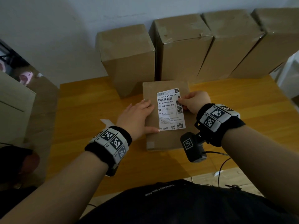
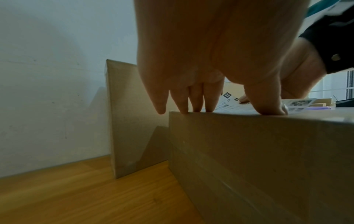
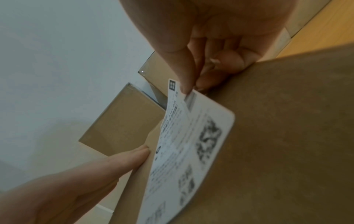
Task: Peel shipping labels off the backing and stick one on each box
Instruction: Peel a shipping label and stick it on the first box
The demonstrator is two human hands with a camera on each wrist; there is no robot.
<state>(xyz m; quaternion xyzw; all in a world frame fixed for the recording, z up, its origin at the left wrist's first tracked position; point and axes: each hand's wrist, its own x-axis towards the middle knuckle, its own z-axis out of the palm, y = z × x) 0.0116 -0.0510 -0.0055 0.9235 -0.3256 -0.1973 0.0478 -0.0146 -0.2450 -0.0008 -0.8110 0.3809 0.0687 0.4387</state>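
A flat brown box (image 1: pixel 166 141) lies on the wooden table (image 1: pixel 87 143) in front of me. A white shipping label (image 1: pixel 169 110) rests on its top, its far right part lifted. My right hand (image 1: pixel 192 102) pinches the label's right edge between thumb and forefinger (image 3: pixel 184 84). My left hand (image 1: pixel 137 117) lies flat with straight fingers (image 2: pixel 184 104) on the box's left edge, its thumb pressing the label's near left corner. In the right wrist view the label (image 3: pixel 191 145) curls up off the box (image 3: pixel 287 136) near the pinch.
Several tall brown boxes (image 1: pixel 186 46) stand in a row along the white wall behind the flat one. A white scrap of paper (image 1: pixel 106 122) lies on the table left of my left wrist. Cables (image 1: pixel 223 165) trail at the right near edge.
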